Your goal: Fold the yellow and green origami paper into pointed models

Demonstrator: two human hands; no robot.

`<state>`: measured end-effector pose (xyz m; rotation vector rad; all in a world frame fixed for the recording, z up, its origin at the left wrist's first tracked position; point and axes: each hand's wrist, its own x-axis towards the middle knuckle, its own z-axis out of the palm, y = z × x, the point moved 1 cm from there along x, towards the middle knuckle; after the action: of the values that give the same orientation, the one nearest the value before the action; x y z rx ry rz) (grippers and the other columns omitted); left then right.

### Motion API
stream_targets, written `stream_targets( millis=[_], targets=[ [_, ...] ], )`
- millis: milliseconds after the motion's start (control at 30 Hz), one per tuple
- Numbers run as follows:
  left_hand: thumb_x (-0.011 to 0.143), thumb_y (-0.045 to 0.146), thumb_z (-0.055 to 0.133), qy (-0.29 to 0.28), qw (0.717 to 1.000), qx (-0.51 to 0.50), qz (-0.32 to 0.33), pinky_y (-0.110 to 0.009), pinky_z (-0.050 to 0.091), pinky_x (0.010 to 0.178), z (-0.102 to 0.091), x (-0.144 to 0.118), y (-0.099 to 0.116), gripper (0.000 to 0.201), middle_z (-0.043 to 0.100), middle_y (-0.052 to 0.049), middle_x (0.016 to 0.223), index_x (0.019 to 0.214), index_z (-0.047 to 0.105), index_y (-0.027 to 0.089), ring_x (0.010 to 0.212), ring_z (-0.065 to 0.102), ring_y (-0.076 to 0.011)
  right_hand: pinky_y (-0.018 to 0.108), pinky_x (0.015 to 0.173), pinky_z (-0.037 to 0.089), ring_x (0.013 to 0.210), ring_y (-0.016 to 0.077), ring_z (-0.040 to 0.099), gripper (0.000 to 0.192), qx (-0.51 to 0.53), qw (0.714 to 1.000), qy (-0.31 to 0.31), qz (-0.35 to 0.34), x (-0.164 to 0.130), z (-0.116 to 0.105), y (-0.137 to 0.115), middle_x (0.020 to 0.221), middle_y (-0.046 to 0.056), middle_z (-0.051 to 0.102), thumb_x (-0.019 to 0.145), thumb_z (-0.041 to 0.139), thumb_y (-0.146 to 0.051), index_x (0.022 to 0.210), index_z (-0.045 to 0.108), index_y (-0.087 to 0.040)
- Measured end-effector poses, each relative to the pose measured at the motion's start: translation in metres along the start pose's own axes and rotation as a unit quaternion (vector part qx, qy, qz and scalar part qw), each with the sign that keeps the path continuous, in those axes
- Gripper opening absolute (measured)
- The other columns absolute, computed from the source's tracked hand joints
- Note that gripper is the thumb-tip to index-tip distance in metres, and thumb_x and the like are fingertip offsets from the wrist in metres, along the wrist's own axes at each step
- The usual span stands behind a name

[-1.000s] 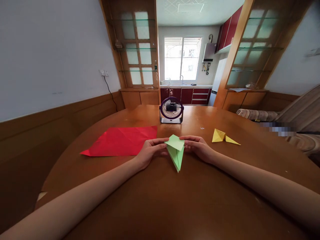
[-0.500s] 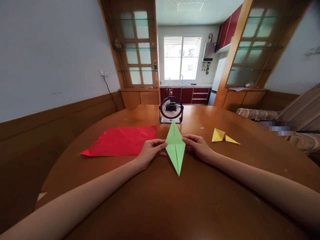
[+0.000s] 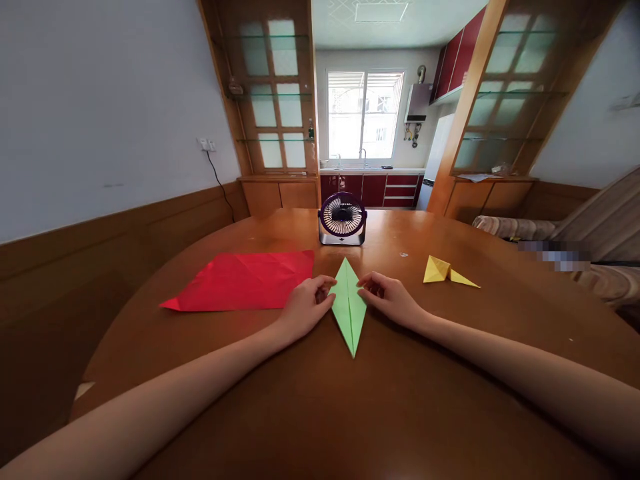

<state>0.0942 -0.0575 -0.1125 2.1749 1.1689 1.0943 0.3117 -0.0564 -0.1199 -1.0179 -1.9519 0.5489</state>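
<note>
A piece of light green paper [image 3: 349, 303], folded into a long diamond with a crease down its middle, lies on the wooden table in front of me. At its left corner is my left hand [image 3: 307, 305], fingers curled and thumb apart from them, tips at the paper's edge. My right hand [image 3: 389, 298] mirrors it at the right corner, with a gap between thumb and fingers. Neither hand pinches the paper now. Whether every fingertip touches it I cannot tell.
Left of the green paper lies a red paper sheet [image 3: 245, 281]. A folded yellow paper piece [image 3: 440, 270] sits to the right. Beyond the green paper stands a small purple fan [image 3: 343, 217]. The table [image 3: 360, 413] has a rounded edge.
The green paper has come down flat onto the table and slightly nearer me, away from the fan. Both hands have loosened their pinch on its side corners.
</note>
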Motion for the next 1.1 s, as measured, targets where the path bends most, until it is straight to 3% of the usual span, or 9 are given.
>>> stream_targets(
  millis=[133, 300, 433, 633, 800, 1100],
  targets=[
    [0.082, 0.020, 0.062, -0.012, 0.990, 0.131, 0.053, -0.036, 0.046, 0.082, -0.001, -0.002, 0.001, 0.019, 0.059, -0.005, 0.093, 0.101, 0.067, 0.018, 0.092, 0.055, -0.0213, 0.027, 0.063, 0.046, 0.066, 0.0121, 0.052, 0.012, -0.063, 0.997, -0.020, -0.048, -0.003, 0.000, -0.002, 0.082, 0.002, 0.056, 0.087, 0.061, -0.028, 0.091, 0.064, -0.018],
    [0.084, 0.016, 0.060, -0.025, 0.969, 0.194, 0.151, -0.039, 0.046, 0.088, 0.001, -0.005, 0.002, 0.016, 0.059, -0.008, 0.108, 0.098, 0.068, 0.019, 0.101, 0.055, -0.0228, 0.038, 0.086, 0.046, 0.094, 0.0207, 0.057, 0.008, -0.163, 0.980, -0.030, -0.114, -0.005, 0.000, -0.005, 0.100, 0.008, 0.059, 0.086, 0.062, -0.021, 0.089, 0.069, -0.019],
    [0.093, 0.018, 0.049, -0.085, 0.948, 0.212, 0.221, -0.036, 0.047, 0.087, 0.003, -0.006, 0.003, 0.021, 0.064, -0.008, 0.106, 0.102, 0.068, 0.019, 0.099, 0.058, -0.0213, 0.038, 0.083, 0.044, 0.085, 0.0196, 0.059, 0.011, -0.214, 0.966, -0.056, -0.132, -0.005, 0.000, -0.005, 0.091, 0.006, 0.065, 0.088, 0.060, -0.021, 0.085, 0.070, -0.018],
    [0.096, 0.023, 0.047, -0.121, 0.936, 0.238, 0.230, -0.035, 0.047, 0.084, 0.002, -0.007, 0.004, 0.026, 0.067, -0.007, 0.104, 0.110, 0.068, 0.019, 0.095, 0.061, -0.0204, 0.038, 0.087, 0.042, 0.081, 0.0171, 0.061, 0.016, -0.231, 0.944, -0.094, -0.217, -0.004, -0.006, -0.003, 0.087, 0.005, 0.068, 0.091, 0.056, -0.022, 0.090, 0.072, -0.018],
    [0.097, 0.027, 0.046, -0.124, 0.929, 0.254, 0.238, -0.034, 0.047, 0.082, 0.002, -0.008, 0.005, 0.029, 0.066, -0.008, 0.104, 0.115, 0.067, 0.021, 0.093, 0.060, -0.0202, 0.040, 0.087, 0.042, 0.081, 0.0191, 0.059, 0.015, -0.236, 0.931, -0.075, -0.268, -0.004, -0.009, -0.005, 0.083, 0.005, 0.069, 0.088, 0.057, -0.022, 0.085, 0.072, -0.019],
    [0.095, 0.037, 0.048, -0.134, 0.921, 0.282, 0.233, -0.038, 0.046, 0.084, 0.000, -0.012, 0.012, 0.033, 0.064, -0.009, 0.107, 0.116, 0.067, 0.020, 0.096, 0.059, -0.0228, 0.040, 0.089, 0.044, 0.083, 0.0173, 0.060, 0.024, -0.141, 0.951, -0.148, -0.231, 0.002, -0.018, -0.001, 0.088, 0.006, 0.068, 0.091, 0.056, -0.027, 0.076, 0.072, -0.018]
  ],
)
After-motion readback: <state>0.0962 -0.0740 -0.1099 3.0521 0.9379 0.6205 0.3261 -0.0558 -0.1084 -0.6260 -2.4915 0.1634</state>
